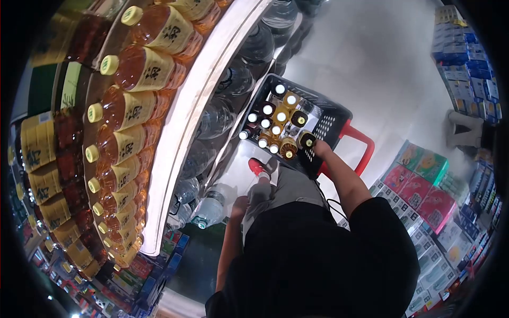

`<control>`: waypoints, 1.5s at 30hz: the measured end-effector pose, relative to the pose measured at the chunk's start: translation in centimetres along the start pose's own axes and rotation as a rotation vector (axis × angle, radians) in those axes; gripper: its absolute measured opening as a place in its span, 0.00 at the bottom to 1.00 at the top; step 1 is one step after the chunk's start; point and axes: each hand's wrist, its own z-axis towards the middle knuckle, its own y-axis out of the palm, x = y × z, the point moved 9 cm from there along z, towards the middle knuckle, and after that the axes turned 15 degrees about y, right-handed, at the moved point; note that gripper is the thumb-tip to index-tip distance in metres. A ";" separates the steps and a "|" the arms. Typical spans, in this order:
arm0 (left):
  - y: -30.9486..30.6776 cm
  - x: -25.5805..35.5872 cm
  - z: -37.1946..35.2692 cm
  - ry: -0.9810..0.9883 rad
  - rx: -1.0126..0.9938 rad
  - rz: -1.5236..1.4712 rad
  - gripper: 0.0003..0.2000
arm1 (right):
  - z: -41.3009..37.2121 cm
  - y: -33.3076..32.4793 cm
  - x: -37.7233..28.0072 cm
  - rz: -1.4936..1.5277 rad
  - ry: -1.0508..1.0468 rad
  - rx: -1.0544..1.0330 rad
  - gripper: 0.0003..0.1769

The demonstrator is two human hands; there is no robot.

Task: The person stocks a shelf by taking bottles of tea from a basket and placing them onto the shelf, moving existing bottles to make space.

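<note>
My right hand (320, 149) is inside the near right part of a dark grey shopping basket (329, 98) with a red handle. Its fingers are closed around a dark bottle (306, 139) with a pale cap. To the left of it several upright bottles stand in rows, mostly with white caps, some dark and some amber. Another dark bottle (299, 118) stands just beyond, and an amber bottle (288, 148) is close by. My left hand (240, 203) hangs low beside my leg, near a large clear water bottle (210, 208); its fingers are not distinct.
A curved white-edged shelf (183, 122) on the left carries rows of amber bottles (151, 69) with yellow caps. Large clear bottles (216, 114) line the space under it. Stacked packs (421, 193) and boxes (466, 69) stand at the right on the pale floor.
</note>
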 end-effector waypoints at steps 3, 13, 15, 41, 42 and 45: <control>1.8 2.1 -0.2 -0.088 0.000 0.203 0.18 | 2.5 1.4 0.6 -0.005 0.035 -0.001 0.15; 2.9 1.9 -1.4 -0.179 0.067 0.239 0.17 | 4.4 3.1 0.4 -0.119 0.207 -0.155 0.36; 3.3 1.7 -2.0 -0.197 0.055 0.259 0.17 | 4.7 3.4 0.5 -0.144 0.226 -0.147 0.38; 6.4 6.7 0.4 0.116 -0.033 0.125 0.16 | -15.5 -11.4 -6.7 -0.314 -0.485 0.265 0.22; 6.4 6.6 1.1 0.157 -0.047 0.102 0.17 | -17.6 -12.2 -7.2 -0.293 -0.522 0.272 0.22; 7.1 8.0 1.7 0.034 -0.043 -0.088 0.23 | -26.6 -15.1 -9.9 -0.076 -0.694 0.184 0.16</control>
